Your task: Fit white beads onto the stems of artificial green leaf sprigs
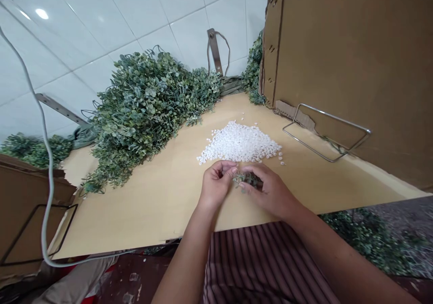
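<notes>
My right hand (270, 189) is curled around a small sprig of artificial green leaves (248, 178), just above the wooden board. Close beside it, my left hand (218, 182) is closed, thumb and index finger pinched together at the sprig's left end. What sits between those left fingertips is too small to make out. Directly beyond both hands lies a heap of small white plastic pieces (240, 141), with a few strays around its edges.
A big pile of artificial foliage (149, 101) covers the back left of the board (142, 218). Cardboard (355, 69) rises at the right, near a bent metal wire frame (329, 155). A pale cable (47, 159) hangs at the left. White tiles (135, 11) form the back wall.
</notes>
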Motion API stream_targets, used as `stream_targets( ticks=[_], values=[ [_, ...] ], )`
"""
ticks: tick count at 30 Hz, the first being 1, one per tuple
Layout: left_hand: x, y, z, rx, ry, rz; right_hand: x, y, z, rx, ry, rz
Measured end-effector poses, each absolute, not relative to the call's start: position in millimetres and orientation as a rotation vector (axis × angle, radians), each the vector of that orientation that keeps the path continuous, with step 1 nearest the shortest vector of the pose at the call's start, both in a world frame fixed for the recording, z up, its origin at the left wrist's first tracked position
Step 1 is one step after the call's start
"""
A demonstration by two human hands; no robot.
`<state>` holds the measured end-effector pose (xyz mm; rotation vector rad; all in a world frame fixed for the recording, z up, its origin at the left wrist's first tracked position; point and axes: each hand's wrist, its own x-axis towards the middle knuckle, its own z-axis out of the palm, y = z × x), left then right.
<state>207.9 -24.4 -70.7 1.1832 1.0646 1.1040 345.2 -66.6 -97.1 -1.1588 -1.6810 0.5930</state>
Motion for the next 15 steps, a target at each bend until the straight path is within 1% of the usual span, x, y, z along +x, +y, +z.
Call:
stream_targets(
  ticks=[4, 9, 12, 15],
  values=[
    [212, -21, -70, 1.138, 1.086, 1.125, 349, -64, -98, -1.109, -1.681, 0.626],
    [213, -20, -75, 1.199, 1.086, 1.076, 346, -62, -99, -1.199, -1.571, 0.645],
    [210, -12, -76, 1.361, 1.163, 1.022, 346, -64, -102, -1.246, -1.471, 0.699],
    [208, -1, -75, 1.693, 1.301, 0.942, 347, -66, -102, -1.267, -1.407, 0.734]
  ],
)
